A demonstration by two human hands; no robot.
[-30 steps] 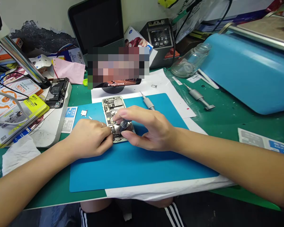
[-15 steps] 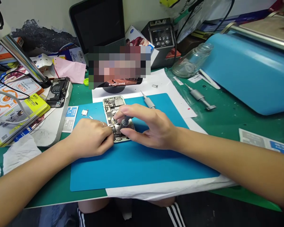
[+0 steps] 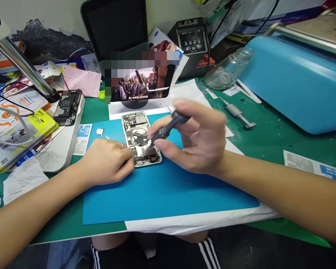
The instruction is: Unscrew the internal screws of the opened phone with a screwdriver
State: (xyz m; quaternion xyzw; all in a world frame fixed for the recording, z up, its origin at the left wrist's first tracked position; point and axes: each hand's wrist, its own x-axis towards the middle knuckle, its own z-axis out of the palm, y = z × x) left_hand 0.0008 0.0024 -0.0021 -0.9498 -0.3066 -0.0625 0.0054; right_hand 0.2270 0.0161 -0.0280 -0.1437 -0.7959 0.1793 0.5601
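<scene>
An opened smartphone (image 3: 141,136) with its inner boards bare lies on the blue mat (image 3: 162,198). My left hand (image 3: 109,160) rests at its lower left edge, fingers curled in and touching the phone's side. In my right hand (image 3: 197,138) a dark grey screwdriver (image 3: 168,129) is pinched, tilted, its tip pointing down left over the phone's lower half. Whether the tip touches the phone I cannot tell. Behind my right hand the thin tip of another screwdriver (image 3: 169,109) shows. A small metal part (image 3: 100,131) lies left of the phone.
A propped phone playing a video (image 3: 141,84) stands behind the mat. At the right lie another grey screwdriver (image 3: 238,114) and a glass jar (image 3: 229,71). A second opened phone (image 3: 69,107), boxes (image 3: 22,138) and a lamp pole (image 3: 28,67) crowd the left.
My right hand has lifted and moved right, tipping the screwdriver from near upright to a slant, so more of the phone shows. My left hand stays in place.
</scene>
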